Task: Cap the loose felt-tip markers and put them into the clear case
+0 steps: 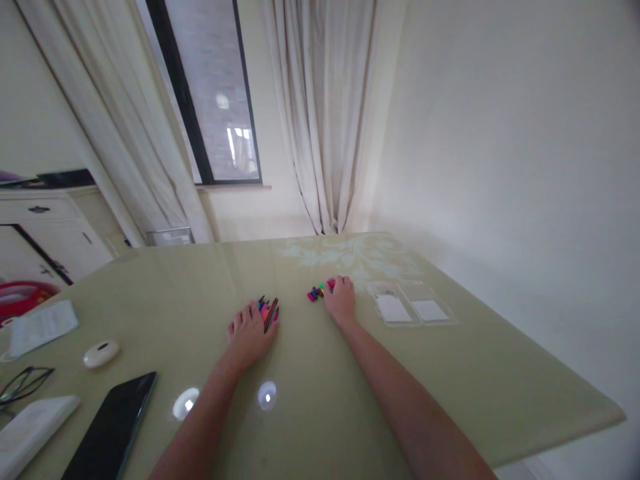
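My left hand (251,333) rests on the table with its fingers and thumb around a bunch of colourful pens (270,313), whose dark tips point away from me. To the right, my right hand (341,299) is curled down over a small group of colourful caps (315,293). Part of that group shows to the left of its fingers, in pink, blue, green and dark tones. What lies under the right fingers is partly hidden. An open clear plastic case (415,323) with white inserts lies flat to the right of my right hand.
On the left of the table (320,427) lie a black phone (113,427), a white box-like object (35,427), glasses (25,387), a white rounded mouse (101,354) and a pale cloth or packet (44,327). A wall runs along the right edge.
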`<act>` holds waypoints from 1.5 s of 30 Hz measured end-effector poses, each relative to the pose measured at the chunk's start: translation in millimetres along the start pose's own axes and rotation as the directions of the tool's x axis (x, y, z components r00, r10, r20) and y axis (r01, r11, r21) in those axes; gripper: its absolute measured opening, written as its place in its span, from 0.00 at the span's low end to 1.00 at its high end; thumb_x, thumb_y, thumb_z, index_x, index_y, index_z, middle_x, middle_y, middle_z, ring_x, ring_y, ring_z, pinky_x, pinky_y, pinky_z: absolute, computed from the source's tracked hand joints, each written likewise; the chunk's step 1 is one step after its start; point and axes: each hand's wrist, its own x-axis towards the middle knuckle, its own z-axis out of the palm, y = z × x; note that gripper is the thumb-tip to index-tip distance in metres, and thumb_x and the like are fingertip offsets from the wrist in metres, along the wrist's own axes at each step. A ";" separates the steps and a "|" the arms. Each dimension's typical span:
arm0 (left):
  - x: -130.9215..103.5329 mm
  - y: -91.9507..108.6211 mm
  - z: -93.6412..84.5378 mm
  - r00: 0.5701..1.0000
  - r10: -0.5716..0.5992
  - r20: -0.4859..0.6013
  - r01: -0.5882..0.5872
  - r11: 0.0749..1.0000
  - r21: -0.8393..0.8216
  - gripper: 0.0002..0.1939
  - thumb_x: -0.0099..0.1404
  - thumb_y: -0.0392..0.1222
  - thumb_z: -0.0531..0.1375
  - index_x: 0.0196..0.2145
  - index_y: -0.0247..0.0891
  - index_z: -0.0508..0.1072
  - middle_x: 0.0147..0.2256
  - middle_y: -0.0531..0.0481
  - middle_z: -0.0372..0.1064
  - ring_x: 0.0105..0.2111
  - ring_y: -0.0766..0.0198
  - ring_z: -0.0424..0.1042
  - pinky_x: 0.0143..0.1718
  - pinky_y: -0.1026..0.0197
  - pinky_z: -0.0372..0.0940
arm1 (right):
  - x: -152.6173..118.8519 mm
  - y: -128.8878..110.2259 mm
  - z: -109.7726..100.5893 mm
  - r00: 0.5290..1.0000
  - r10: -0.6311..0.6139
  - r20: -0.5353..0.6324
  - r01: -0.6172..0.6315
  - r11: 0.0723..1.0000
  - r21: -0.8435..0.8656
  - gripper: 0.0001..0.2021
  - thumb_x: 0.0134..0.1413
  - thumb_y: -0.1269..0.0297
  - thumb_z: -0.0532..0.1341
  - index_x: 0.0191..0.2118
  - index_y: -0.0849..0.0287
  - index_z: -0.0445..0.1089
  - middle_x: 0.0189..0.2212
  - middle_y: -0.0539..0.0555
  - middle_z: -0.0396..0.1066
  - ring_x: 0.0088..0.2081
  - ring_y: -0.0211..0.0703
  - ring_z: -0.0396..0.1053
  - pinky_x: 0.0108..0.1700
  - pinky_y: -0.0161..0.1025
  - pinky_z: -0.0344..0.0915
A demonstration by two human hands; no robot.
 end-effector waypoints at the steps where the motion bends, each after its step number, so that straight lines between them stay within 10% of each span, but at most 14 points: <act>1: 1.3 -3.2 -0.7 1.000 0.009 -0.002 -0.009 1.000 0.008 0.37 0.72 0.58 0.48 0.70 0.31 0.55 0.64 0.26 0.59 0.62 0.36 0.61 0.58 0.38 0.59 | 0.2 -1.3 -0.3 1.000 0.004 -0.004 -0.004 1.000 -0.011 0.09 0.60 0.61 0.58 0.39 0.57 0.73 0.42 0.65 0.70 0.45 0.60 0.67 0.51 0.53 0.65; 20: 8.8 -23.2 -15.1 0.995 0.096 0.012 -0.096 0.994 0.050 0.23 0.66 0.39 0.55 0.58 0.34 0.69 0.53 0.34 0.70 0.54 0.47 0.69 0.54 0.52 0.63 | 1.9 -15.9 -8.5 0.978 0.165 0.130 -0.141 0.974 -0.176 0.15 0.65 0.55 0.58 0.48 0.59 0.74 0.51 0.65 0.72 0.53 0.57 0.68 0.53 0.48 0.61; 36: -12.5 -4.1 -8.2 1.000 -0.030 -0.004 0.030 1.000 0.008 0.53 0.62 0.74 0.52 0.69 0.27 0.55 0.65 0.25 0.58 0.63 0.32 0.60 0.60 0.38 0.57 | 2.7 -12.1 -8.4 0.983 0.148 0.105 -0.133 0.982 -0.136 0.12 0.65 0.57 0.58 0.44 0.58 0.74 0.48 0.64 0.74 0.51 0.58 0.69 0.51 0.48 0.62; 45: -3.0 -13.1 -10.5 0.998 -0.062 -0.016 0.063 0.997 0.043 0.30 0.70 0.56 0.52 0.61 0.33 0.66 0.55 0.30 0.69 0.54 0.40 0.69 0.51 0.46 0.64 | 3.6 -12.8 -9.8 0.983 0.145 0.114 -0.129 0.982 -0.135 0.12 0.65 0.58 0.58 0.43 0.59 0.74 0.46 0.64 0.74 0.50 0.57 0.70 0.51 0.47 0.63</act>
